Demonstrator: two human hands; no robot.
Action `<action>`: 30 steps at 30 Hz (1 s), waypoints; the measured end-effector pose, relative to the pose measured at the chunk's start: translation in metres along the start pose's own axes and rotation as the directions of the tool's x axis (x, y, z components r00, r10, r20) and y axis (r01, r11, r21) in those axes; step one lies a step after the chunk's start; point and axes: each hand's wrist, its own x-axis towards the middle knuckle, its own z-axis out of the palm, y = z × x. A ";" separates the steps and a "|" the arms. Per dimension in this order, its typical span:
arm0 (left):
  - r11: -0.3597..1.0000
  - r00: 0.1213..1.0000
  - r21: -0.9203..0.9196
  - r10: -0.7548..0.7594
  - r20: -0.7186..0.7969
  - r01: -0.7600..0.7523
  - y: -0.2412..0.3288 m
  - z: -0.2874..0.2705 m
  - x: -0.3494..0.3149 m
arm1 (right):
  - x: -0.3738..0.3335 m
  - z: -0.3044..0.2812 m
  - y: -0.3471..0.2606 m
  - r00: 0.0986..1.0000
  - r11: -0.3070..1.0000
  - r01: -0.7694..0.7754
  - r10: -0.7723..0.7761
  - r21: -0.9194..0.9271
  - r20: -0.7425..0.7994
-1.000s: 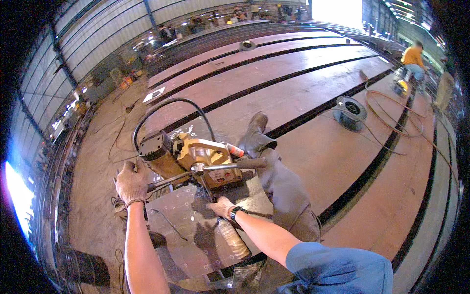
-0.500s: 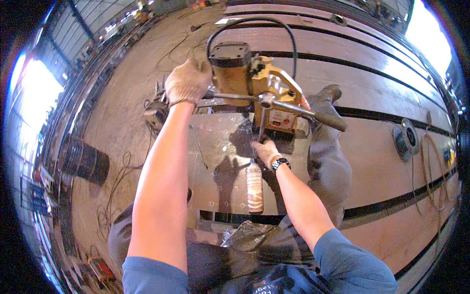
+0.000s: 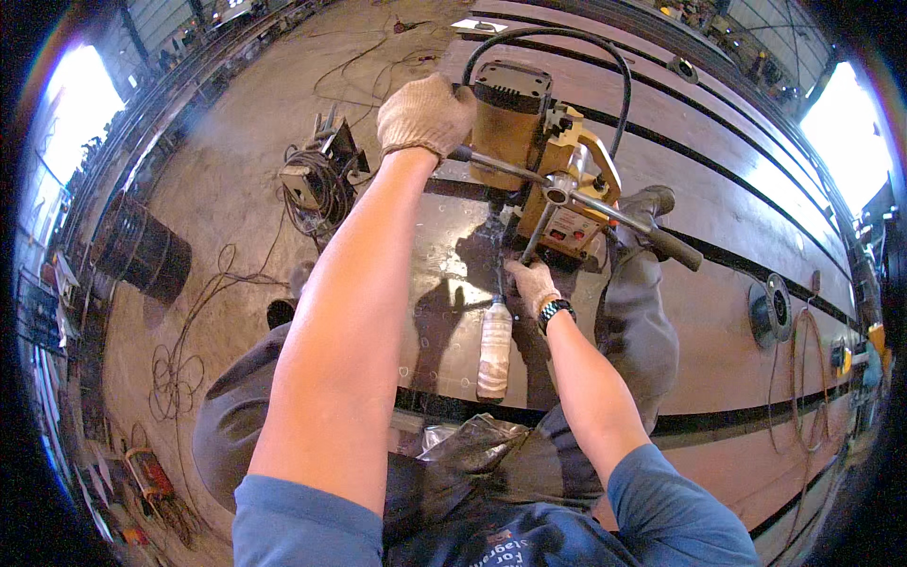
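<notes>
One wrapped bottle [image 3: 494,352] is resting on the near part of one steel plate [image 3: 439,241]. Just beyond it, the right gloved hand [image 3: 534,286], one of two, is gripping the lower feed spoke [image 3: 539,233], its fingers clamping on the end. One magnetic drill [image 3: 572,151] is sitting at the far end of the plate, ahead of the person. Three spokes are showing at its hub [image 3: 557,196]: lower, left and right. The left gloved hand [image 3: 427,115] is bending its fingers beside the motor housing [image 3: 505,123], near the left spoke's end; I cannot tell whether they are clamping on anything. One black hose [image 3: 567,35] is arching beyond the drill. Left, one drum [image 3: 142,248] and one bundle of coiled cable [image 3: 321,194] are occupying the floor. Two reels are lying right, one nearer [image 3: 770,312], one farther [image 3: 682,69]. Two bright openings are showing far off, left [image 3: 87,85] and right [image 3: 850,123].
</notes>
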 end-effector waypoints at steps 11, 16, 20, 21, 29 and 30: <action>1.000 0.999 -0.011 -0.021 0.036 0.021 -0.005 -0.005 -0.003 | -0.010 0.003 -0.014 0.997 0.997 -0.070 0.070 0.015 0.011; 0.999 0.999 0.002 -0.033 0.040 0.033 -0.009 -0.008 -0.005 | -0.014 0.008 -0.016 1.000 1.000 -0.007 0.007 0.025 0.006; 0.999 0.999 -0.019 -0.033 0.036 0.034 -0.007 -0.007 -0.005 | -0.014 0.001 -0.017 0.998 0.999 -0.028 0.027 0.023 0.063; 0.999 0.999 -0.020 -0.033 0.034 0.034 -0.008 -0.006 -0.005 | -0.015 0.001 -0.019 0.995 0.998 -0.057 0.056 0.009 0.081; 1.000 1.000 -0.018 -0.022 0.020 0.022 -0.016 -0.003 -0.003 | -0.034 0.004 -0.037 0.997 0.995 -0.075 0.076 -0.070 0.000; 1.000 1.000 -0.027 -0.010 0.017 0.011 -0.016 -0.001 -0.002 | -0.034 0.002 -0.037 0.997 0.995 -0.073 0.074 -0.074 0.008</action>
